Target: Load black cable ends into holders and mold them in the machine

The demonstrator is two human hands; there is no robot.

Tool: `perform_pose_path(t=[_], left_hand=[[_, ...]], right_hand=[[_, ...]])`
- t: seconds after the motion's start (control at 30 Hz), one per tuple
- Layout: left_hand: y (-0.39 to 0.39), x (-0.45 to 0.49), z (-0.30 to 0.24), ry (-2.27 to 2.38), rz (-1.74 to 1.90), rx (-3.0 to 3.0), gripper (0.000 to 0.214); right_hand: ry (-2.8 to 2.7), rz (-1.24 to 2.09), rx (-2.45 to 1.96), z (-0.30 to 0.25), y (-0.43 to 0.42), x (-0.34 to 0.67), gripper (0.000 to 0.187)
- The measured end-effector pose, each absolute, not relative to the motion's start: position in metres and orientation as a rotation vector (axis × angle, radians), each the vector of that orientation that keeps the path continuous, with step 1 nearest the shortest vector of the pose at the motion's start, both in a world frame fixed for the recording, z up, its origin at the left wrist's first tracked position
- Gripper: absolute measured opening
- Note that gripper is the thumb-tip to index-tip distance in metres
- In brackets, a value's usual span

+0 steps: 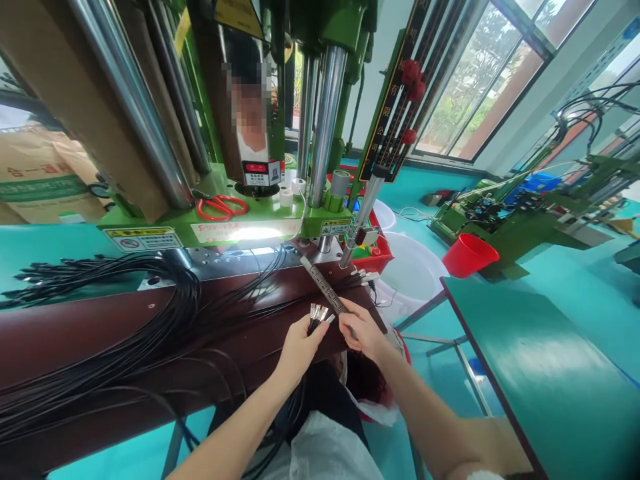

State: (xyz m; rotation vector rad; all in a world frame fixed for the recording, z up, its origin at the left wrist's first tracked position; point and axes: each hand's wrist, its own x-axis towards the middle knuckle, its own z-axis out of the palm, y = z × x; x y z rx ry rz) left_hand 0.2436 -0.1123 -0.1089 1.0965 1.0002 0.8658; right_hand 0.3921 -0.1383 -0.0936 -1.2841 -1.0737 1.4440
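Observation:
My left hand [299,348] is closed around a bunch of black cables whose metal-tipped ends [320,313] fan out above my thumb. The cables hang down toward my lap. Beside it, my right hand [364,328] grips the near end of a long slotted metal bar [323,283]. The bar slants up and left, its far tip near the machine's steel bed [235,260]. More black cables [165,327] lie in a thick bundle across the dark red table [55,357], and several white-ended cables [365,275] rest at its right edge.
The green press [210,233] stands directly ahead with steel columns. Red-handled scissors [223,208] lie on it. To the right are a white tub [413,267], a red bucket [467,255] and a green-topped table [545,360]. A lined bin [370,380] stands below my right hand.

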Motion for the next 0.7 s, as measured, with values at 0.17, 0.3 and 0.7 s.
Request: perform_pose_path(t=[0.17,0.3,0.7], left_hand=[[-0.111,0.254,-0.112,0.987,0.87,1.294,0.032],[-0.109,0.253,-0.112,1.002,0.854,1.366,0.028],[-0.109,0.245,-0.111,0.988,0.816,1.232,0.033]], right_hand=[[-0.878,1.382,-1.142,-0.101,-0.143,0.385,0.048],[-0.881,1.339,-1.173,-0.1,-0.142,0.383,0.048],[-1.256,1.062,-1.372,-0.107,-0.146,0.376,0.045]])
